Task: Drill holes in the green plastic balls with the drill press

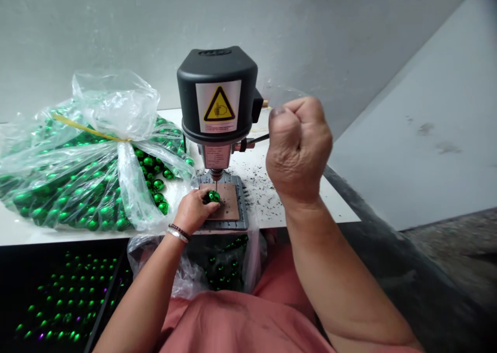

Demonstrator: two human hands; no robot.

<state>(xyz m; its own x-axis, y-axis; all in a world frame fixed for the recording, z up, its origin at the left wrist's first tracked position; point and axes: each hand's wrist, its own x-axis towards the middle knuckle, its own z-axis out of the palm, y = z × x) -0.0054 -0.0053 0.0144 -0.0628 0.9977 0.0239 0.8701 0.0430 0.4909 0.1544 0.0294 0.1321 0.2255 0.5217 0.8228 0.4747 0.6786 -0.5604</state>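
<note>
My left hand (194, 209) pinches a shiny green ball (214, 196) between thumb and fingers. The ball rests on a brown board (230, 208) on the grey base of a small bench drill press (217, 97). Directly above it is the thin drill bit (216, 184); whether the tip touches the ball I cannot tell. My right hand (298, 148) is closed in a fist at the end of the press's black feed lever (261, 138), right of the motor housing. The lever's grip is hidden inside the fist.
A clear plastic bag (128, 182) full of green balls, tied with a yellow strip, lies on the white table (345, 210) at left. Dark shavings surround the press. Below the front edge are another open bag (176, 267) with green balls and a dark tray holding rows of balls.
</note>
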